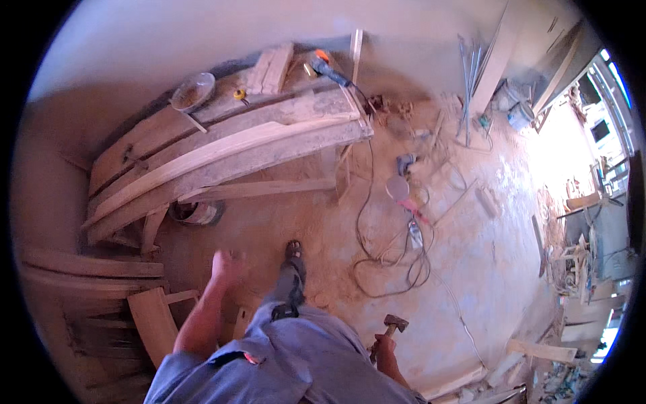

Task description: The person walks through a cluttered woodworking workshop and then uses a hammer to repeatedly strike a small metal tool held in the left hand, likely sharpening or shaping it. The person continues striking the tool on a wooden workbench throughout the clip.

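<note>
Low on the right, my right hand is wrapped round the wooden handle of a hammer, whose dark metal head points up and away from my body. My left hand is raised over the floor, left of my sandalled foot. Motion smears its fingers, and I make out nothing in it. Ahead of it stands a long wooden workbench with a pale plank lying along its near side. Neither hand touches the bench.
On the bench are a plastic bowl, a yellow tape measure and a blue corded power tool. Cables coil over the floor beside another power tool. Stacked boards stand at the left; a bucket sits under the bench.
</note>
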{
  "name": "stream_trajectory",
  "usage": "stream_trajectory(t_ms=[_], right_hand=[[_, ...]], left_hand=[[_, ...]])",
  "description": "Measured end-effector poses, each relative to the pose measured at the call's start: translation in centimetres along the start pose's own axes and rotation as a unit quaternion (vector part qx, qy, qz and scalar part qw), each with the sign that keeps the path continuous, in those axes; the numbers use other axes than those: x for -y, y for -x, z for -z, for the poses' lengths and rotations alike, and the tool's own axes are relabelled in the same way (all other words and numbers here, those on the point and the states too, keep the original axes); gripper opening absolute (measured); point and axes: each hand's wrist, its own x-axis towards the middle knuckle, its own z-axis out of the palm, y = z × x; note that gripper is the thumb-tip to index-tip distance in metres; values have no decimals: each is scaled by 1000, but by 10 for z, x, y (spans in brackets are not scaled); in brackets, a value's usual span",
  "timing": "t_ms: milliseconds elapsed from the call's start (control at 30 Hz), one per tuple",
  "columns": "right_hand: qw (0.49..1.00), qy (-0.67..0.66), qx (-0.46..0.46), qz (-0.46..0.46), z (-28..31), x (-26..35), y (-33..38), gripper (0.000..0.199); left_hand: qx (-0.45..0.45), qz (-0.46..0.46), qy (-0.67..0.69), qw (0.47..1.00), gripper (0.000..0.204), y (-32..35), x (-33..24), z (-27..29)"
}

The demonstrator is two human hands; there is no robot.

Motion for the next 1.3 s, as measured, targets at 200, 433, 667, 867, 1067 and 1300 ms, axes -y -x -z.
stream_trajectory(t_ms=[200, 433, 667, 867, 1067, 1300], right_hand=[[989, -135, -6, -58, -58, -30, 107, 25], [974, -196, 27, -114, -174, -44, 129, 20], [951, -270, 92, -121, -272, 8, 108, 17], [914, -365, 54, -166, -319, 95, 87, 16], [904, -411, -15, -116, -358, 157, 50, 18], [859, -492, -39, -137, -377, 231, 51, 17]], left_hand=[[90, -70, -49, 992, 40, -235, -112, 25], [89, -275, -92, 953, 43, -410, -264, -40], [165, -332, -123, 921, 49, -489, -294, -105], [187, -322, -255, 892, 44, -486, -320, -96], [292, -340, -275, 851, 43, -460, -319, -83], [336, -396, -238, 821, 35, -478, -372, -80]])
